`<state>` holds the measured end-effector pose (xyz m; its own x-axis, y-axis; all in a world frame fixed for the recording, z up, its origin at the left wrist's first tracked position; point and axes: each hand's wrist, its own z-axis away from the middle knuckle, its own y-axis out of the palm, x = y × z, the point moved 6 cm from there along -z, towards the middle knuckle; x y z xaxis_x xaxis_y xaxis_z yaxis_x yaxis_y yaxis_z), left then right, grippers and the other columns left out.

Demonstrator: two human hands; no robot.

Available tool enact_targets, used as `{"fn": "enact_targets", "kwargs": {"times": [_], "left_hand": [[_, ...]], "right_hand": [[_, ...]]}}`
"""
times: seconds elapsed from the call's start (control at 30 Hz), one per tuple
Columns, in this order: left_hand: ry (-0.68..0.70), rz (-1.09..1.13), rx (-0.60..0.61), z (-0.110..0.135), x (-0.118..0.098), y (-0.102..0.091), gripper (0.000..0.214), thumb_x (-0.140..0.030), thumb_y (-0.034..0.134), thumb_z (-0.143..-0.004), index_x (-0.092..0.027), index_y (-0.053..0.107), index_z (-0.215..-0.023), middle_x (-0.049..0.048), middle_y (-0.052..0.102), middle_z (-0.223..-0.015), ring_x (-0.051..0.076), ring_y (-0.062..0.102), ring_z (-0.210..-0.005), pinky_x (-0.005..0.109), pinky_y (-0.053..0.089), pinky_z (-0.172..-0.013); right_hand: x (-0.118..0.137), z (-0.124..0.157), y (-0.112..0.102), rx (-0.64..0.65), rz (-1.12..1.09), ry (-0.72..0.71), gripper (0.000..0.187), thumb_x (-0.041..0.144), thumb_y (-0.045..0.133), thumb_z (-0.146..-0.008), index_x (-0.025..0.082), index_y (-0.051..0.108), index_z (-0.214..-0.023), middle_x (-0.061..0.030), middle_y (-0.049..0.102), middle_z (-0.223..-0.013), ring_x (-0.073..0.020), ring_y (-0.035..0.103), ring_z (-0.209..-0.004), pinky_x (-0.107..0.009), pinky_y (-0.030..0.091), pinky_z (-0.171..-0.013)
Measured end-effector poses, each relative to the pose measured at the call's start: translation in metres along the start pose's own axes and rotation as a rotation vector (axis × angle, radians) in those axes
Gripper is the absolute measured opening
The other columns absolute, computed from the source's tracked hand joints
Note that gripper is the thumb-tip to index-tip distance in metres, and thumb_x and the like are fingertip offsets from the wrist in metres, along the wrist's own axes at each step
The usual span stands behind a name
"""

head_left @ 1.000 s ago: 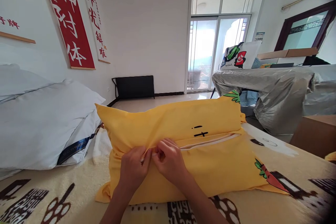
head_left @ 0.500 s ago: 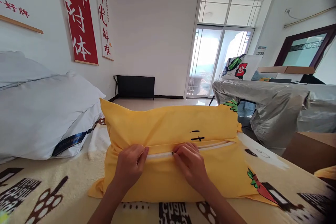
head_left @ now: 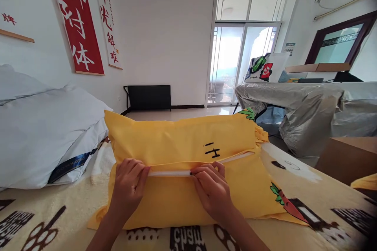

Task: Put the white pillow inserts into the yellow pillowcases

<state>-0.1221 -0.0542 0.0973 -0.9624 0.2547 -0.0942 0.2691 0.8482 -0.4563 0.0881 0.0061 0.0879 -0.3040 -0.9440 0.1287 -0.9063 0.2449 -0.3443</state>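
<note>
A yellow pillowcase [head_left: 165,141], plump and standing on its long side, fills the middle of the view. It bears black lettering and carrot prints. A white zipper [head_left: 169,173] runs across its face. My left hand [head_left: 128,184] pinches the cloth at the zipper's left part. At the small dark zipper pull [head_left: 191,173], my right hand [head_left: 213,190] has thumb and fingers closed on it. The white zipper strip shows between my hands and again to the right of my right hand. What lies inside the pillowcase is hidden.
The pillowcase rests on a cream patterned blanket [head_left: 70,219]. White pillows [head_left: 50,129] are piled on the left. A cardboard box [head_left: 347,160] stands at right, before a table with a silvery cover [head_left: 312,106]. A black folded panel [head_left: 149,97] leans by the far wall.
My left hand has slid leftward along the zipper, so a longer strip shows between my hands. My right hand stays on the pull, slightly farther right along the pillowcase. The view has shifted.
</note>
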Motion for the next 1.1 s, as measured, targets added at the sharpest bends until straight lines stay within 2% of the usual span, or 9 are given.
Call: {"fn": "enact_targets", "kwargs": {"times": [0.07,0.17,0.23,0.33,0.47,0.6,0.73,0.9,1.1], "left_hand": [[0.034,-0.029,-0.050,0.000,-0.008,-0.004,0.007,-0.014,0.050,-0.088,-0.019,0.056,-0.087,0.0042,0.061,-0.085,0.019,0.054,-0.086,0.036,0.035,-0.083],[0.121,-0.036,-0.070,0.002,-0.034,-0.007,0.031,-0.010,0.049,-0.086,-0.017,0.052,-0.116,0.0102,0.061,-0.103,0.022,0.054,-0.102,0.039,0.037,-0.092],[0.213,-0.020,0.012,0.006,-0.058,-0.003,0.044,-0.006,0.045,-0.084,-0.014,0.045,-0.127,0.0128,0.060,-0.113,0.023,0.050,-0.113,0.037,0.036,-0.096],[0.358,-0.015,0.118,0.016,-0.094,0.008,0.046,-0.004,0.043,-0.082,-0.013,0.047,-0.127,0.0123,0.061,-0.115,0.023,0.048,-0.116,0.036,0.034,-0.098],[0.436,-0.066,0.106,0.018,-0.118,0.017,0.031,-0.007,0.045,-0.085,-0.010,0.056,-0.114,0.0115,0.064,-0.103,0.023,0.054,-0.102,0.037,0.033,-0.093],[0.460,-0.176,0.196,-0.003,-0.127,0.024,0.019,-0.007,0.040,-0.086,-0.013,0.058,-0.092,0.0072,0.062,-0.083,0.020,0.054,-0.076,0.035,0.037,-0.074],[0.440,-0.247,0.339,-0.022,-0.128,0.030,0.021,-0.003,0.041,-0.081,-0.019,0.048,-0.068,0.0023,0.053,-0.064,0.020,0.049,-0.058,0.033,0.034,-0.058],[0.393,-0.170,0.353,-0.018,-0.118,0.035,0.020,-0.002,0.042,-0.081,-0.018,0.047,-0.070,0.0018,0.052,-0.065,0.018,0.049,-0.058,0.031,0.036,-0.057],[0.348,-0.110,0.446,-0.011,-0.108,0.043,0.024,0.002,0.038,-0.078,-0.019,0.049,-0.072,0.0026,0.053,-0.069,0.019,0.049,-0.062,0.030,0.036,-0.058]], "right_hand": [[0.003,0.000,-0.003,-0.016,-0.007,-0.004,0.017,0.003,0.049,-0.082,0.019,0.048,-0.078,-0.0005,0.063,-0.078,-0.0136,0.057,-0.074,-0.035,0.031,-0.077],[0.007,0.000,-0.007,-0.021,-0.022,0.000,0.018,0.002,0.047,-0.083,0.019,0.046,-0.077,-0.0005,0.062,-0.077,-0.0128,0.055,-0.074,-0.034,0.031,-0.076],[0.011,0.000,-0.008,0.023,-0.027,-0.005,0.018,0.002,0.046,-0.083,0.019,0.046,-0.077,-0.0007,0.060,-0.076,-0.0128,0.054,-0.073,-0.034,0.031,-0.076],[0.016,0.000,-0.010,0.127,-0.017,-0.020,0.018,0.003,0.044,-0.084,0.019,0.044,-0.075,-0.0012,0.058,-0.074,-0.0134,0.050,-0.072,-0.034,0.032,-0.075],[0.024,0.000,-0.018,0.178,-0.004,-0.036,0.019,0.005,0.044,-0.084,0.019,0.041,-0.072,-0.0018,0.055,-0.072,-0.0140,0.047,-0.071,-0.034,0.034,-0.076],[0.031,0.000,-0.024,0.178,0.016,-0.054,0.022,0.002,0.043,-0.082,0.020,0.038,-0.069,-0.0004,0.049,-0.066,-0.0134,0.043,-0.066,-0.033,0.034,-0.074],[0.033,-0.001,-0.026,0.166,0.020,-0.052,0.021,0.001,0.042,-0.078,0.020,0.038,-0.069,-0.0011,0.051,-0.068,-0.0141,0.043,-0.066,-0.034,0.034,-0.073],[0.025,-0.002,-0.021,0.194,-0.005,-0.009,0.019,0.004,0.044,-0.080,0.019,0.042,-0.069,-0.0020,0.054,-0.069,-0.0155,0.045,-0.069,-0.033,0.035,-0.072],[0.003,-0.004,-0.022,0.188,0.009,0.097,0.017,0.006,0.044,-0.079,0.019,0.045,-0.069,-0.0020,0.053,-0.068,-0.0164,0.044,-0.071,-0.031,0.033,-0.067]]}}
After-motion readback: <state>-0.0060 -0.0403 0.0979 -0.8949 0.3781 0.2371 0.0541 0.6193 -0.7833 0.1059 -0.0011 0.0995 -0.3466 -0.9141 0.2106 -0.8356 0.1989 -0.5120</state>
